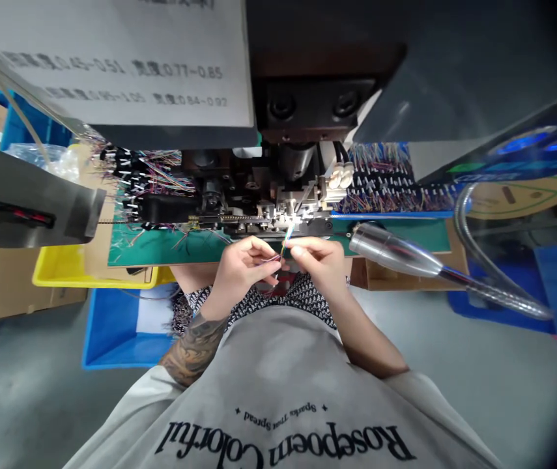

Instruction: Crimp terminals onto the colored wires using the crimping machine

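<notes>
Between my two hands runs a small bundle of thin coloured wires, its upper ends at the brightly lit head of a crimping machine. My left hand is closed, with thumb and fingers pinching the lower part of the wires. On the other side my right hand pinches the wires between thumb and forefinger, just below the machine head. Both hands are at the front edge of a green work surface. The wire tips are lost in the glare.
A metal flexible-neck lamp reaches in from the right, close to my right hand. Bundles of wires lie behind it, with more wire bundles at left. A yellow tray and a blue bin stand lower left.
</notes>
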The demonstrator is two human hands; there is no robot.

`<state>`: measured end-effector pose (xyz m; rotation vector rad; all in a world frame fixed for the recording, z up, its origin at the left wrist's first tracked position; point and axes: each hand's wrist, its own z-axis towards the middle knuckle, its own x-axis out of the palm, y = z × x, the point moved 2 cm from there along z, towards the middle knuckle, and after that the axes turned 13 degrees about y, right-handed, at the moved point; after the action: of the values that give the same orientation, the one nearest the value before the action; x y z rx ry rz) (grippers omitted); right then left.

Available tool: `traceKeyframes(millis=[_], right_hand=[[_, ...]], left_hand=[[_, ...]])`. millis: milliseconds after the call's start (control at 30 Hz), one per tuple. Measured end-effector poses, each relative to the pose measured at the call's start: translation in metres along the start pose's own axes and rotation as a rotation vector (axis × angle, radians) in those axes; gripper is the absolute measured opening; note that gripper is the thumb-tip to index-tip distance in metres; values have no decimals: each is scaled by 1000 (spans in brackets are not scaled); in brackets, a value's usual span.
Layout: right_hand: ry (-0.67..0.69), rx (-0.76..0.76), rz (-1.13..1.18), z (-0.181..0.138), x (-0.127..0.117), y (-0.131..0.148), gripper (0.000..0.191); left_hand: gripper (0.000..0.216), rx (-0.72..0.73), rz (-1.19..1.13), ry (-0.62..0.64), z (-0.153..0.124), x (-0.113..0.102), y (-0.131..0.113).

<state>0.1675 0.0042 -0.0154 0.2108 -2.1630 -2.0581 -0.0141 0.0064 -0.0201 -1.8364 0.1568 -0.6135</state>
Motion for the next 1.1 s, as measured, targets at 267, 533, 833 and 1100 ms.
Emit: traceKeyframes(millis=[267, 533, 833, 1100], right_hand=[[21, -20, 51, 13, 11, 2, 15], [-135, -79, 0, 22, 16, 7, 15], [-73, -109, -100, 9, 18, 2, 13], [-214, -81, -33, 13, 23, 7, 17]], left_hand=[[25, -29, -44, 21, 0, -1, 7], [13, -26, -90, 83, 3, -10, 13], [16, 69, 109, -121, 10, -1, 0], [19, 153, 91, -234, 12, 10, -3]])
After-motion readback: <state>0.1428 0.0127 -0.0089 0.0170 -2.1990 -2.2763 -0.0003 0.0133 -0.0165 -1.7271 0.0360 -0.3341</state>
